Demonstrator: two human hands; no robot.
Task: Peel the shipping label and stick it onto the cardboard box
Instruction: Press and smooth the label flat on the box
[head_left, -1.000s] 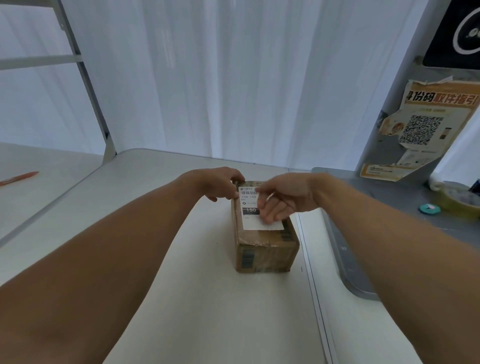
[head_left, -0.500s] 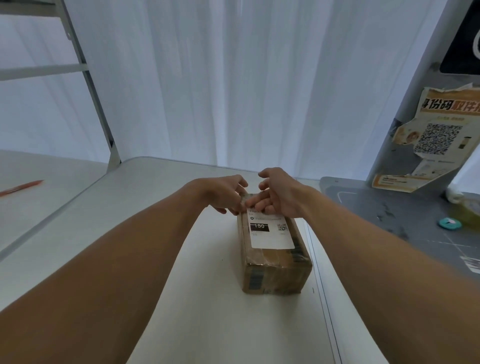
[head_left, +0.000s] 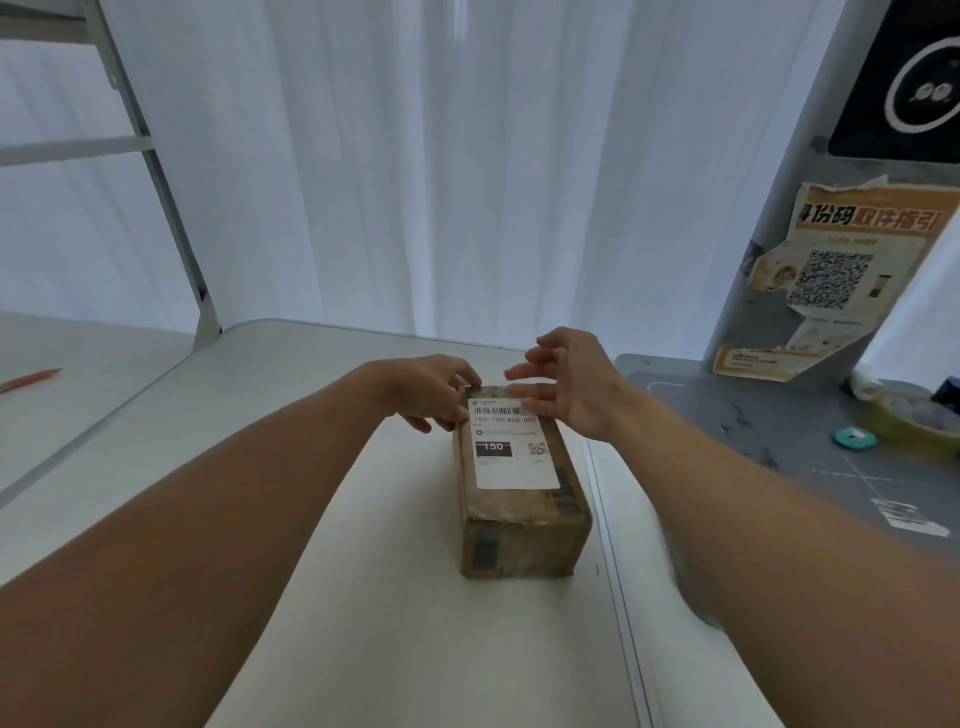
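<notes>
A brown cardboard box (head_left: 524, 540) lies lengthwise on the white table (head_left: 389, 623). A white shipping label (head_left: 511, 452) with a barcode, a black "150" block and a small QR code lies flat on the box's top. My left hand (head_left: 431, 389) rests at the box's far left corner, fingertips touching the label's top edge. My right hand (head_left: 569, 382) hovers over the far right corner with its fingers spread and holds nothing.
A grey cutting mat (head_left: 779, 447) lies to the right, with a tape roll (head_left: 914, 421) and a small teal object (head_left: 854, 437) on it. A QR-code poster (head_left: 836, 280) hangs behind it. A red pen (head_left: 28, 380) lies on the far left surface. A metal frame (head_left: 156, 171) stands at the back left.
My right hand has lifted off the label's top edge and spread its fingers. The whole label now shows. My left hand stays at the far left corner.
</notes>
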